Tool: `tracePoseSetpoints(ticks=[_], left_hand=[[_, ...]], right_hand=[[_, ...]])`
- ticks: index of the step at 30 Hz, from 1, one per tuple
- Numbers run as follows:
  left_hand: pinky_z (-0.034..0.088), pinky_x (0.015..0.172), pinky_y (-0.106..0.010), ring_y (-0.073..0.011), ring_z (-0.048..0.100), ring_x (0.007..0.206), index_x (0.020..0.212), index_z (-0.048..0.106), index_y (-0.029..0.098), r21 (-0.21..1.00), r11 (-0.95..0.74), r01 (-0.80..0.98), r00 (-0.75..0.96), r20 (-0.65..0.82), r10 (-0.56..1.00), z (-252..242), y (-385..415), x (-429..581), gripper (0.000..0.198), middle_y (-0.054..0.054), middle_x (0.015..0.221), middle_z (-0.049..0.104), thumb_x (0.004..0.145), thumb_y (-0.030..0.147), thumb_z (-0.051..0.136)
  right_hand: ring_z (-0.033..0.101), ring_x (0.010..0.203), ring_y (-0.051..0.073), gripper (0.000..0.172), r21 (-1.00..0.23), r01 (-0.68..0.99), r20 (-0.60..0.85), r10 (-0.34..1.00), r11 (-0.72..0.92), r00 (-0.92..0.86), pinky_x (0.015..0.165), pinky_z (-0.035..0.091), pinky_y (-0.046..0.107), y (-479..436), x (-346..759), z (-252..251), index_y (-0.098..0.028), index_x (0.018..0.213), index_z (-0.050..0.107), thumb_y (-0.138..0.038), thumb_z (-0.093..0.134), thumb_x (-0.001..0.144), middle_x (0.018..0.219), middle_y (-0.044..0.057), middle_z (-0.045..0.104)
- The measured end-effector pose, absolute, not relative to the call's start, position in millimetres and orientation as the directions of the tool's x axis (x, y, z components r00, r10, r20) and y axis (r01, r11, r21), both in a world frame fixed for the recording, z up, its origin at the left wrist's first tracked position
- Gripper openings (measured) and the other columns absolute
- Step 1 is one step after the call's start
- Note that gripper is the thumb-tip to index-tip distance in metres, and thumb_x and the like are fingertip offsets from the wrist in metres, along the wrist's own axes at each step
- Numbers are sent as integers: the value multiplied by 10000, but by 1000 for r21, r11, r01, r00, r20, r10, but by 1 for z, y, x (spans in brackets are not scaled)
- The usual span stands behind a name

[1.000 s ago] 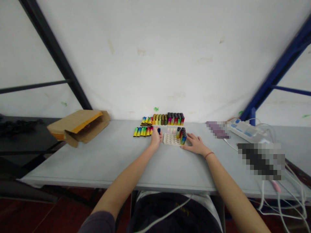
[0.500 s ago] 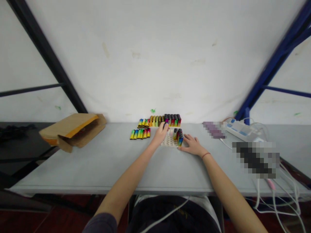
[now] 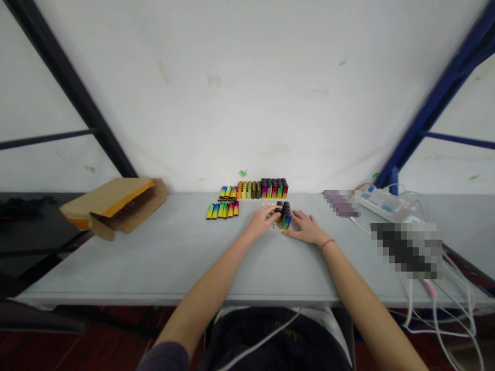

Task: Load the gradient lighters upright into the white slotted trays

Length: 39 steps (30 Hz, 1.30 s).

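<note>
My left hand (image 3: 261, 220) pinches a dark-topped lighter (image 3: 278, 211) over the white tray (image 3: 275, 225), which has rows of small holes. Several rainbow-coloured lighters (image 3: 286, 218) stand upright along the tray's right side. My right hand (image 3: 308, 229) lies with its fingers spread at the right of these, its thumb near the tray's front corner. My left fingers hide much of the tray and part of the held lighter.
Behind the tray stand blocks of upright lighters, yellow-green ones (image 3: 248, 190) and black-topped ones (image 3: 274, 189). More lighters (image 3: 223, 211) lie flat at the left. A paper bag (image 3: 112, 203) rests far left; a power strip (image 3: 386, 205) and cables are at right.
My left hand has moved right and slightly down, bringing the lighter from the tray's far left side to beside the standing lighters. My right hand has stayed at the tray's right.
</note>
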<state>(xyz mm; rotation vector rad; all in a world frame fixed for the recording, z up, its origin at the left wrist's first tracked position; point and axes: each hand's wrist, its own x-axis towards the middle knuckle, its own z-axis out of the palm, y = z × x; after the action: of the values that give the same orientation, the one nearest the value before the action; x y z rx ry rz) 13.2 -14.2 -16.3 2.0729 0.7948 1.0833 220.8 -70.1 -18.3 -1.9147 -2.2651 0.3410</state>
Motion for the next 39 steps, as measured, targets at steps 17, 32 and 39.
tracePoseSetpoints(ticks=[17, 32, 39], left_hand=[[427, 1025, -404, -254, 580, 1136, 1309, 634, 235, 480, -636, 605, 414, 493, 766, -1, -26, 6, 381, -91, 1191, 683, 982, 334, 466], [385, 946, -477, -363, 463, 1220, 1212, 666, 189, 193, -27, 981, -29, 281, 959, -3, -16, -32, 379, -177, 1268, 631, 963, 403, 475], [388, 993, -475, -329, 542, 1192, 1240, 609, 161, 397, -108, 911, -30, 326, 945, -7, -8, -32, 339, -194, 1204, 671, 942, 243, 470]], right_hand=[[217, 1518, 373, 807, -267, 951, -18, 986, 154, -165, 1182, 164, 668, -68, 223, -22, -244, 1510, 434, -703, 550, 857, 1637, 159, 284], [232, 1514, 368, 805, -260, 953, -13, 986, 157, -166, 1189, 163, 654, -68, 224, -23, -242, 1519, 418, -696, 539, 865, 1636, 158, 288], [216, 1520, 367, 807, -282, 947, -16, 986, 152, -163, 1187, 159, 660, -68, 225, -23, -238, 1513, 426, -698, 534, 859, 1641, 157, 275]])
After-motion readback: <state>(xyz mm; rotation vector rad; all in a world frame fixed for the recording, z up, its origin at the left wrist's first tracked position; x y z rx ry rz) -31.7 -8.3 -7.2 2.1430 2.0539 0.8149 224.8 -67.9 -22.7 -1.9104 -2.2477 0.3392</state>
